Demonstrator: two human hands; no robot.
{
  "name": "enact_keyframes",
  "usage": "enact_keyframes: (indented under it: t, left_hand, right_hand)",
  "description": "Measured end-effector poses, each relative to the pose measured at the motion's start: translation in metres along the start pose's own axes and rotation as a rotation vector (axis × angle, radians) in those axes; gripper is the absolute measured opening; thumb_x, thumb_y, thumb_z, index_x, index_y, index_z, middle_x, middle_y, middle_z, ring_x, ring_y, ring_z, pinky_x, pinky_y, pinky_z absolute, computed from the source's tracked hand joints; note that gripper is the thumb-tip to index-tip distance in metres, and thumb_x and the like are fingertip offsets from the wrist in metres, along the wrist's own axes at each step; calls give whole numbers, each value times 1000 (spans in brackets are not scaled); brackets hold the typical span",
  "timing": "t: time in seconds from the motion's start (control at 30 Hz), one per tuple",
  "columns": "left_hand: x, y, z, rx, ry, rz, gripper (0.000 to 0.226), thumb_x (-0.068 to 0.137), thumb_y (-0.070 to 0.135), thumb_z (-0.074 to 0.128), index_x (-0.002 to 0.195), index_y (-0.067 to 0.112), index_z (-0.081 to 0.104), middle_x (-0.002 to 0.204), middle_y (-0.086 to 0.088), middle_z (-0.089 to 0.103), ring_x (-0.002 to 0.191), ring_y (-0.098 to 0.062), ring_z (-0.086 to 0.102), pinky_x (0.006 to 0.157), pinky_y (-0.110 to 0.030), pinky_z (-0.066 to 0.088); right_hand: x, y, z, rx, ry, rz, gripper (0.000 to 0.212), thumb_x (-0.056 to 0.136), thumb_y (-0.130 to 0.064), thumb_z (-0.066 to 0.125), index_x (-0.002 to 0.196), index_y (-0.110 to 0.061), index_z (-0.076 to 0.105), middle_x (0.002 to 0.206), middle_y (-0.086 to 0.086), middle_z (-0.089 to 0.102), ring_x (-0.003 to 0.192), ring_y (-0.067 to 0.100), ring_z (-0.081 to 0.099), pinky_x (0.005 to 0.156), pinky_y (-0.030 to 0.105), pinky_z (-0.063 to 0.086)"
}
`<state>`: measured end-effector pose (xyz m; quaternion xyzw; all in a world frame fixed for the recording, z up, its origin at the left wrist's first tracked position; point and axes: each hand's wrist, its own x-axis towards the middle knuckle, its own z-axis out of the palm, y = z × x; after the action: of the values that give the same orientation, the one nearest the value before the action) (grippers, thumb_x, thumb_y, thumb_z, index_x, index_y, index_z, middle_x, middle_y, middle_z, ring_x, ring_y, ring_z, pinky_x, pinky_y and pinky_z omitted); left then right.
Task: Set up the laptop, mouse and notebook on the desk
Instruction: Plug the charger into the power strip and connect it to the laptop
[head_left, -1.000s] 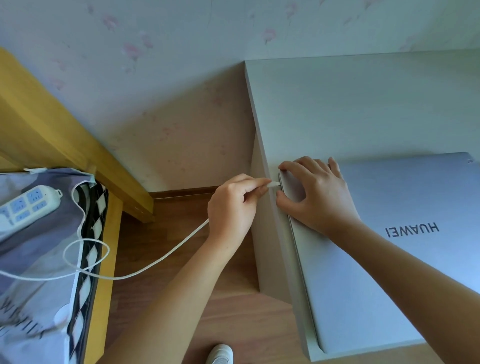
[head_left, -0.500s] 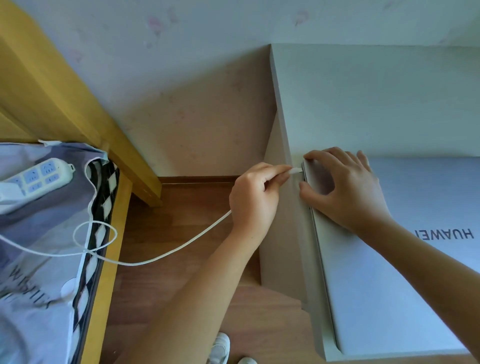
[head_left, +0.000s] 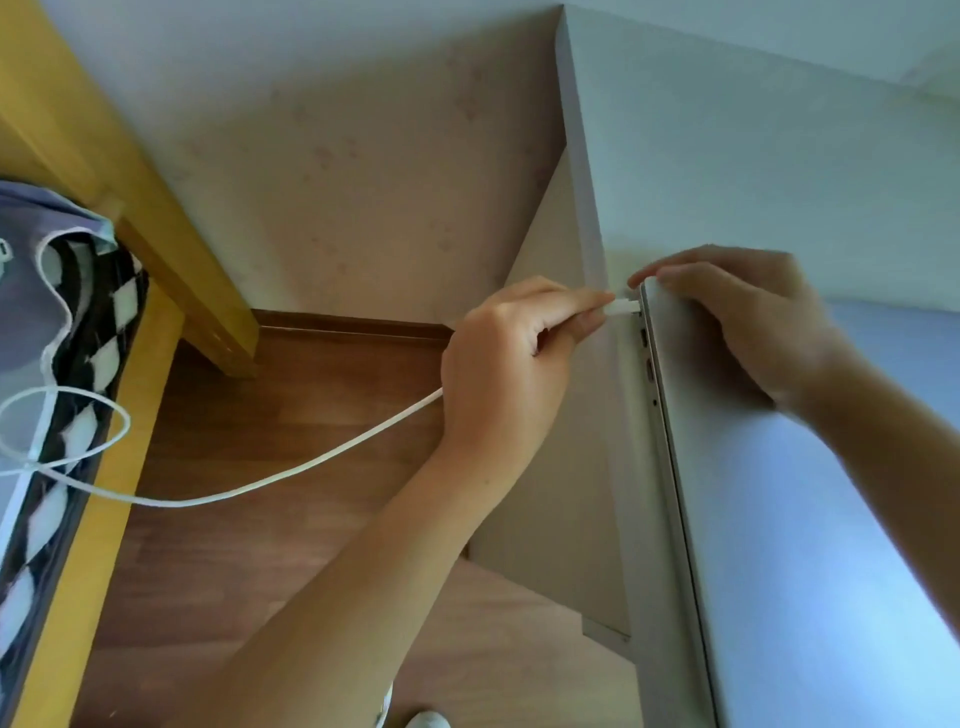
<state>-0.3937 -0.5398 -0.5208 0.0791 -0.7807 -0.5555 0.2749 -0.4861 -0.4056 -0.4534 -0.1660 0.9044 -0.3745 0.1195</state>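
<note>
A closed silver laptop (head_left: 789, 519) lies flat on the white desk (head_left: 727, 156), its left side along the desk's left edge. My left hand (head_left: 511, 364) pinches the white plug (head_left: 623, 307) of a charging cable (head_left: 291, 473) and holds it against a port at the far end of the laptop's left side. My right hand (head_left: 748, 322) rests on the laptop's far left corner, fingers curled over the lid's edge. Other ports show below the plug. No mouse or notebook is in view.
The white cable loops left across the wooden floor (head_left: 249, 571) to a bed (head_left: 57, 415) with a checkered and grey cover. A yellow wooden bed frame (head_left: 156, 234) runs along the wall. A white shoe (head_left: 426, 719) shows at the bottom.
The camera has swung closer and to the left, so the laptop sits further right and its side ports show. Both hands keep their hold; the plug stays at the laptop's port.
</note>
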Motion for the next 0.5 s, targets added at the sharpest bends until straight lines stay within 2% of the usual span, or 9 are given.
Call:
enact_keyframes:
  t: [0.07, 0.13, 0.2, 0.33, 0.4, 0.5]
  left_hand:
    - [-3, -4, -3, 31, -32, 24, 16, 88, 17, 70, 102, 13, 77, 87, -2, 73, 81, -21, 67, 67, -42, 53]
    - [-7, -8, -5, 11, -58, 23, 17, 88, 18, 69, 103, 13, 77, 87, -2, 73, 81, -23, 66, 68, -44, 53]
    - [-9, -10, -5, -23, -68, 6, 16, 88, 16, 70, 102, 13, 77, 88, -2, 73, 82, -23, 66, 69, -44, 52]
    - [-10, -8, -2, -40, -74, 40, 17, 87, 13, 70, 103, 11, 76, 89, -3, 73, 83, -22, 67, 70, -44, 53]
    - [-9, -6, -1, -44, -74, 53, 18, 87, 14, 69, 103, 10, 76, 89, -3, 73, 83, -21, 66, 70, -44, 53]
    - [-5, -6, 0, -56, -51, 41, 19, 87, 18, 68, 104, 11, 75, 87, -3, 72, 80, -21, 65, 70, -44, 52]
  right_hand:
    - [11, 1, 5, -137, 44, 3, 32, 79, -48, 51, 74, -26, 73, 77, 10, 70, 84, 30, 63, 85, 48, 50]
    - [18, 1, 10, -292, 93, -1, 46, 83, -52, 47, 80, -13, 69, 75, 18, 66, 77, 37, 59, 77, 44, 49]
    - [25, 2, 12, -351, 115, -1, 50, 84, -50, 45, 83, -4, 66, 80, 23, 64, 79, 40, 58, 73, 39, 49]
    - [28, 1, 10, -400, 135, 21, 42, 81, -39, 46, 88, -2, 64, 89, 24, 64, 84, 39, 59, 73, 38, 50]
    - [28, -1, 9, -374, 119, 28, 42, 80, -38, 46, 87, -1, 63, 88, 26, 63, 72, 38, 56, 73, 40, 51]
    - [26, -3, 8, -319, 88, 37, 44, 77, -38, 45, 84, 2, 61, 84, 31, 59, 62, 24, 44, 72, 42, 51]
